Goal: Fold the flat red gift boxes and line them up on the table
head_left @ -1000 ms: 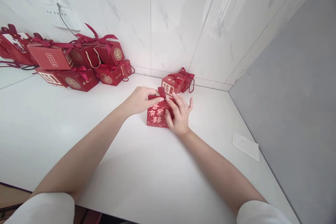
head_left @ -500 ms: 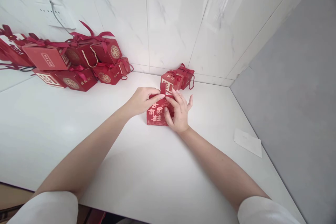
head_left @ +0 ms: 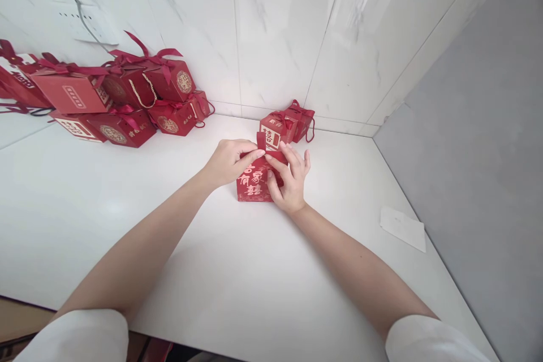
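A red gift box with pale printed characters stands upright on the white table. Along its top edge runs a red ribbon, one loop of which sticks up between my hands. My left hand pinches the ribbon at the top of the box, thumb against the fingers. From the right, my right hand has its index fingertip on the ribbon beside my left thumb. Its thumb bends in front of the box, and its other fingers lift away. The right part of the box front is hidden behind that hand.
Stacked red gift boxes with ribbons line the wall at left. Two smaller red boxes stand just behind my hands. A white paper lies near the table's right edge. A grey cable hangs at a wall socket.
The ribbon loop sits slightly more to the left and both hands have shifted a little. My right index finger stays at the ribbon. The box remains in place.
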Action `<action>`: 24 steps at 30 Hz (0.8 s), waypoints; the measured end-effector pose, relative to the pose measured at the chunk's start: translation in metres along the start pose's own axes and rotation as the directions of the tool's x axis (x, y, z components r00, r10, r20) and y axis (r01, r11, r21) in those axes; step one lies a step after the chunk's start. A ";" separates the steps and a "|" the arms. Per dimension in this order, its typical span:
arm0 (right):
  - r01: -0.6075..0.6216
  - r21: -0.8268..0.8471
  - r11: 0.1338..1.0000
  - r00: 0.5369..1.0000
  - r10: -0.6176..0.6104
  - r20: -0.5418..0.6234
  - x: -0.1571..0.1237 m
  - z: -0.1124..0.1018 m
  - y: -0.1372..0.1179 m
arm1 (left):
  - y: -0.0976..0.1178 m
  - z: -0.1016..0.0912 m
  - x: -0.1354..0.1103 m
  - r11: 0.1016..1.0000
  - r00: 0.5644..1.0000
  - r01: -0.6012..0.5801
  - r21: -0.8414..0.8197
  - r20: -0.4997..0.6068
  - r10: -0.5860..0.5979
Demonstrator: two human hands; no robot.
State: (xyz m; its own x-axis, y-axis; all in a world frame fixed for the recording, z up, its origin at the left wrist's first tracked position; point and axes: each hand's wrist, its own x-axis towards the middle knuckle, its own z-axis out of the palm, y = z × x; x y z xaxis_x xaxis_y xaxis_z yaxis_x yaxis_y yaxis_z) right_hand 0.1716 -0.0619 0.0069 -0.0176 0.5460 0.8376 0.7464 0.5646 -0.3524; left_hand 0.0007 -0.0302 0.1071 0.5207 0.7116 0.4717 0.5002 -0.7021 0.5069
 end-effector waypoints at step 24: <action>-0.018 0.213 0.977 0.989 0.049 -0.140 0.003 0.002 0.003 | -0.004 -0.003 0.000 0.997 0.996 0.078 -0.027 0.035 -0.077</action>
State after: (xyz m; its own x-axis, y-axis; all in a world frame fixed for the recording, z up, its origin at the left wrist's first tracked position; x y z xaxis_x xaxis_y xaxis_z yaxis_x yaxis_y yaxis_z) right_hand 0.1727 -0.0572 0.0077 0.1120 0.4813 0.8694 0.5874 0.6736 -0.4486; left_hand -0.0036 -0.0272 0.1075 0.5040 0.7624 0.4058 0.5204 -0.6431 0.5618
